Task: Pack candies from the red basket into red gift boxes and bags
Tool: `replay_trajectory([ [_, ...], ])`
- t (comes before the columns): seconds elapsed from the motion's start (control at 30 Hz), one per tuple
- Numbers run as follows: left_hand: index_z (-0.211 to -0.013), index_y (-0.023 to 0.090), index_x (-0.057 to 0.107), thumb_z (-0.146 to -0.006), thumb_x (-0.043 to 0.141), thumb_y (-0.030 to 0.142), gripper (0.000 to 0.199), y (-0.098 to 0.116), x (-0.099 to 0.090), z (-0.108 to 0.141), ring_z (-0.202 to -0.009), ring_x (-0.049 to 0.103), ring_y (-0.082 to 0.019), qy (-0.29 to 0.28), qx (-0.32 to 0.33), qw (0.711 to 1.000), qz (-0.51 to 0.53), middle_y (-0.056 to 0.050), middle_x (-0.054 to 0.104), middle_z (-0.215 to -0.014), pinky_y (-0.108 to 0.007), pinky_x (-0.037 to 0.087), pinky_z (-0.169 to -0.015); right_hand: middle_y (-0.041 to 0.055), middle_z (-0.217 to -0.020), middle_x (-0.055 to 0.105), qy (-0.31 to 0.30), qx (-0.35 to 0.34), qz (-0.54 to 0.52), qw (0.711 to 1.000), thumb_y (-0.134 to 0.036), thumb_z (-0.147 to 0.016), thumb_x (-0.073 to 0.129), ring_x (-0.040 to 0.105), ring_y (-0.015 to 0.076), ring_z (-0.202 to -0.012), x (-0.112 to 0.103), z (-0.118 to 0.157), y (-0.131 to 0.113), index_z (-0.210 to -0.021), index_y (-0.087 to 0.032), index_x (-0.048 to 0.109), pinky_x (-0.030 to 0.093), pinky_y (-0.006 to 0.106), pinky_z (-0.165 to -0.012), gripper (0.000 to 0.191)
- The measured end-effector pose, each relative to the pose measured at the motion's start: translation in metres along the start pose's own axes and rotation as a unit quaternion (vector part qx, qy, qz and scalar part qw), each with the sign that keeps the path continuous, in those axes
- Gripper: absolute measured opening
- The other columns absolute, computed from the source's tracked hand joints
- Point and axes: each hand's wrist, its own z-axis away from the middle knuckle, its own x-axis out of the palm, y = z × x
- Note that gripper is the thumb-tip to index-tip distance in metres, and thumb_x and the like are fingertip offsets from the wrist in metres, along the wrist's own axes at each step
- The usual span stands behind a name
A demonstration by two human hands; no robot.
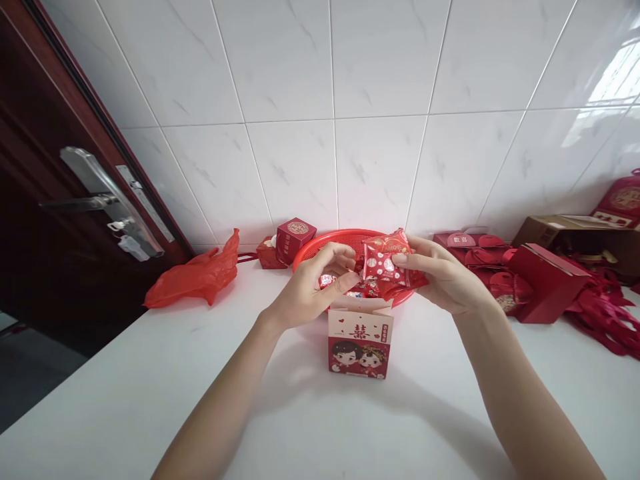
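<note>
My right hand [443, 270] grips red wrapped packets [387, 263] above the right side of a red plastic basket [305, 253]. Over the basket's left side is my left hand [313, 283], its thumb and fingers curved with a gap between them; no item shows in it. Wrapped sweets [327, 281] lie in the basket between the hands. In front of the basket stands a small upright box [359, 343] with two cartoon figures, its top open. The hands are just above and behind the box opening.
A red plastic bag [200, 277] lies at the left, near a dark door [60, 87]. Dark red boxes [296, 240] stand by the tiled wall. At the right are more red boxes [550, 283], a cardboard box [545, 233] and red ribbons [605, 313].
</note>
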Motion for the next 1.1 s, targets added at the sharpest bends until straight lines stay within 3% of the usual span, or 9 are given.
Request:
replay_trajectory([
  [0.13, -0.084, 0.020, 0.071, -0.090, 0.067, 0.038, 0.019, 0.002, -0.009, 0.005, -0.122, 0.058, -0.027, -0.108, -0.025, 0.989, -0.095, -0.008, 0.066, -0.117, -0.038, 0.050, -0.097, 0.0049, -0.093, 0.074, 0.034, -0.032, 0.024, 0.999, -0.031, -0.080, 0.077, 0.069, 0.0184, -0.077, -0.007, 0.007, -0.007, -0.101, -0.021, 0.070, 0.055, 0.030, -0.069, 0.025],
  [0.23, -0.093, 0.023, 0.076, -0.092, 0.064, 0.037, 0.019, 0.001, -0.010, 0.007, -0.118, 0.060, -0.026, -0.162, -0.069, 0.978, -0.108, -0.007, 0.068, -0.116, -0.036, 0.051, -0.093, 0.0046, -0.090, 0.073, 0.036, -0.033, 0.029, 0.998, -0.030, -0.079, 0.077, 0.068, 0.0187, -0.075, -0.010, 0.011, -0.010, -0.101, -0.021, 0.071, 0.055, 0.031, -0.068, 0.025],
  [0.33, -0.102, 0.022, 0.076, -0.094, 0.060, 0.036, 0.023, -0.005, -0.006, 0.005, -0.097, 0.066, -0.021, -0.165, -0.095, 0.977, -0.093, -0.005, 0.071, -0.105, -0.033, 0.051, -0.087, 0.0043, -0.091, 0.073, 0.022, -0.028, 0.037, 0.999, -0.028, -0.079, 0.077, 0.068, 0.0181, -0.077, -0.008, 0.011, -0.010, -0.105, -0.021, 0.071, 0.054, 0.030, -0.069, 0.028],
  [0.4, -0.098, 0.021, 0.076, -0.092, 0.063, 0.039, 0.023, -0.010, -0.003, 0.004, -0.091, 0.065, -0.020, -0.161, -0.112, 0.977, -0.083, -0.004, 0.071, -0.101, -0.032, 0.051, -0.083, 0.0051, -0.095, 0.074, 0.003, -0.022, 0.042, 0.999, -0.027, -0.078, 0.079, 0.068, 0.0184, -0.081, -0.005, 0.011, -0.008, -0.107, -0.021, 0.070, 0.054, 0.030, -0.070, 0.031],
  [0.53, -0.095, 0.021, 0.076, -0.084, 0.072, 0.045, 0.027, -0.016, -0.005, 0.002, -0.096, 0.064, -0.023, -0.158, -0.148, 0.975, -0.046, -0.005, 0.072, -0.103, -0.033, 0.050, -0.082, 0.0068, -0.101, 0.074, -0.013, -0.010, 0.055, 0.998, -0.028, -0.076, 0.081, 0.069, 0.0194, -0.086, 0.002, 0.008, -0.003, -0.111, -0.019, 0.069, 0.055, 0.031, -0.074, 0.037],
  [0.67, -0.096, 0.020, 0.077, -0.075, 0.080, 0.046, 0.034, -0.014, -0.009, 0.002, -0.099, 0.064, -0.026, -0.193, -0.174, 0.965, -0.026, -0.005, 0.072, -0.104, -0.033, 0.050, -0.083, 0.0071, -0.100, 0.074, -0.016, 0.004, 0.065, 0.998, -0.030, -0.076, 0.080, 0.069, 0.0210, -0.086, 0.005, 0.005, 0.003, -0.111, -0.019, 0.068, 0.057, 0.033, -0.074, 0.039],
  [0.83, -0.104, 0.021, 0.076, -0.076, 0.079, 0.044, 0.037, -0.009, -0.010, 0.001, -0.104, 0.064, -0.027, -0.226, -0.185, 0.956, 0.010, -0.005, 0.073, -0.107, -0.033, 0.051, -0.086, 0.0055, -0.095, 0.073, -0.020, 0.026, 0.087, 0.996, -0.029, -0.076, 0.079, 0.069, 0.0217, -0.089, 0.005, 0.001, 0.011, -0.106, -0.019, 0.068, 0.057, 0.034, -0.077, 0.034],
  [0.97, -0.109, 0.021, 0.076, -0.074, 0.080, 0.042, 0.041, -0.008, -0.010, 0.001, -0.107, 0.064, -0.028, -0.219, -0.199, 0.955, -0.011, -0.006, 0.071, -0.117, -0.035, 0.051, -0.088, 0.0044, -0.096, 0.073, -0.020, -0.011, 0.122, 0.992, -0.028, -0.075, 0.077, 0.068, 0.0210, -0.087, 0.006, 0.002, 0.011, -0.109, -0.020, 0.066, 0.056, 0.035, -0.077, 0.036],
  [1.1, -0.107, 0.022, 0.076, -0.073, 0.081, 0.039, 0.039, -0.008, -0.010, 0.001, -0.107, 0.065, -0.028, -0.211, -0.187, 0.959, -0.033, -0.006, 0.073, -0.114, -0.034, 0.051, -0.087, 0.0035, -0.090, 0.070, 0.017, -0.049, 0.194, 0.980, -0.027, -0.073, 0.078, 0.066, 0.0219, -0.083, 0.007, 0.003, 0.010, -0.103, -0.021, 0.064, 0.054, 0.035, -0.073, 0.034],
])
